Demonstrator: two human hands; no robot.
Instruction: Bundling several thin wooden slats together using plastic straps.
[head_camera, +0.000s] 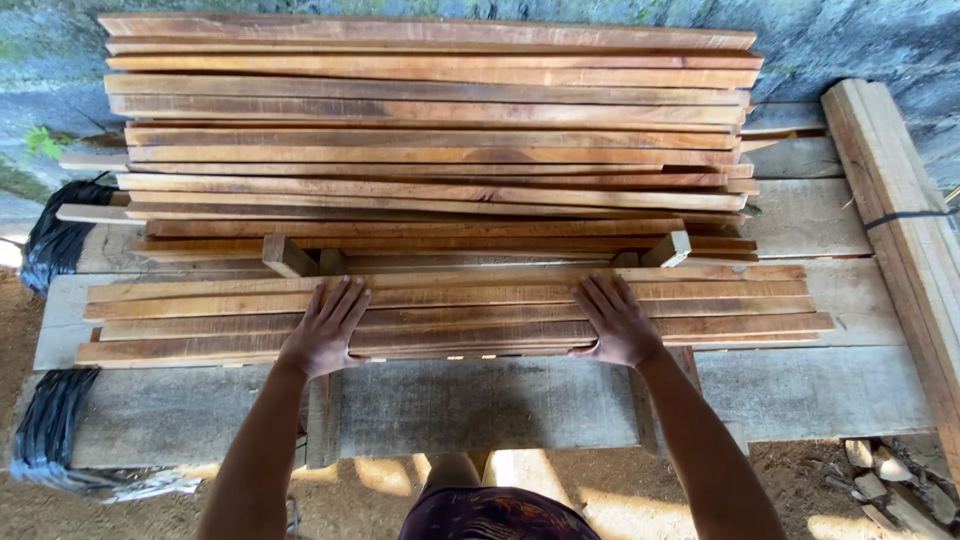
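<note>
A low layer of long reddish-brown wooden slats (480, 300) lies crosswise on a grey plank bench (500, 400). My left hand (325, 328) rests flat on these slats, fingers spread, left of the middle. Flat on the same slats, to the right, lies my right hand (615, 322), also with fingers spread. Neither hand grips anything. Behind them a taller stack of similar slats (430, 130) rises toward the wall, resting on short wooden spacer blocks (287, 256).
A bundle of pale planks (900, 220) tied with a dark strap lies along the right side. Black plastic sheeting (55, 240) hangs at the bench's left end. Stones (880, 475) lie on the dirt ground at the lower right. A grey wall stands behind.
</note>
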